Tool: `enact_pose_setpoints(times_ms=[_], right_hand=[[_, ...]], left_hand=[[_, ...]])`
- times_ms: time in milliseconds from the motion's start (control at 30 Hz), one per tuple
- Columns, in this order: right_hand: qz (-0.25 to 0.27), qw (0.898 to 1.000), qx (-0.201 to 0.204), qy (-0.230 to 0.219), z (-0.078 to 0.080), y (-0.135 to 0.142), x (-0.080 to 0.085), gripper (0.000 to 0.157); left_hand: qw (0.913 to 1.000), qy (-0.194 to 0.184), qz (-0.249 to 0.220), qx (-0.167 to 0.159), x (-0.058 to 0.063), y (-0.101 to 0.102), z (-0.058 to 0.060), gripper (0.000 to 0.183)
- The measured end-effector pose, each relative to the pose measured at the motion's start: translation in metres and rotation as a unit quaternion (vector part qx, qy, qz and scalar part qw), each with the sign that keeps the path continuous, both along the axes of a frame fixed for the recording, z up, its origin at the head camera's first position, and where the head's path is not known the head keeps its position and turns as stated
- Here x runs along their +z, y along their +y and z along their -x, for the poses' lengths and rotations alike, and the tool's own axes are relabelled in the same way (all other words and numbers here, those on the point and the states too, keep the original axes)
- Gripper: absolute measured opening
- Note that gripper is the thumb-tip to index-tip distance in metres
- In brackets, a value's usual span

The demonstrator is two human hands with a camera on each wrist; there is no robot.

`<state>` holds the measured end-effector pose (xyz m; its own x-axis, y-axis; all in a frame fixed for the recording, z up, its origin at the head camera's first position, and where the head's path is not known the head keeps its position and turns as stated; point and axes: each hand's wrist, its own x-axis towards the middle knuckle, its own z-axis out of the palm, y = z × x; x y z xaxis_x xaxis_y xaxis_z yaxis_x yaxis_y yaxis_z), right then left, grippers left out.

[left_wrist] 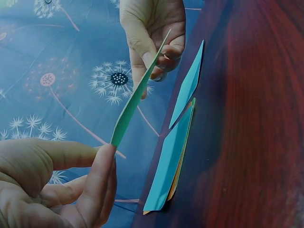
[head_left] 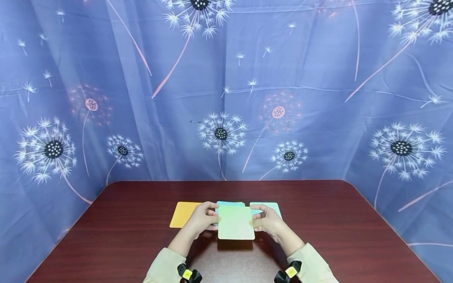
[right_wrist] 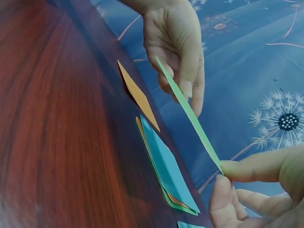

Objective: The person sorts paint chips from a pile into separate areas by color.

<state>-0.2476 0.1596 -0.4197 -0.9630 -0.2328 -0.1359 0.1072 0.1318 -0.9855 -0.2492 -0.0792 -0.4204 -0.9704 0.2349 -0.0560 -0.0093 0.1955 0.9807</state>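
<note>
While left hand (head_left: 202, 218) and right hand (head_left: 270, 223) pinch a green sheet (head_left: 236, 223), blue-topped pile (right_wrist: 170, 168) partly blocked behind, orange sheet (head_left: 182, 214) leftward

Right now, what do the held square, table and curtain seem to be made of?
Held square: likely card or stiff paper, matte; thin edge, even colour.
Table: wood or wood-look laminate, I can't tell which; semi-gloss, with streaky grain and pale glare.
Curtain: probably printed fabric; soft folds, creases.

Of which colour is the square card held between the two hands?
The card is pale green, best seen in the head view.
</note>
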Motion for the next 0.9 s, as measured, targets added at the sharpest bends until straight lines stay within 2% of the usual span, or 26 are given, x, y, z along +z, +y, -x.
enact_pose_setpoints(times_ms=[167,333,500,900], right_hand=[[-0.02,1.0,0.023,0.005,0.0,0.001,0.0,0.057],[-0.026,0.998,0.048,-0.008,-0.002,0.001,-0.002,0.055],[-0.04,0.997,0.062,-0.015,-0.002,0.001,-0.004,0.05],[-0.079,0.992,0.099,-0.011,-0.003,0.002,-0.012,0.038]], left_hand=[[0.9999,-0.009,-0.005,-0.011,-0.001,-0.002,-0.006,0.047],[0.9995,-0.025,0.0,-0.019,-0.002,-0.004,-0.01,0.047],[0.9981,-0.038,0.022,-0.044,-0.002,-0.005,-0.011,0.044],[0.9918,-0.038,0.077,-0.095,-0.007,-0.005,-0.017,0.039]])
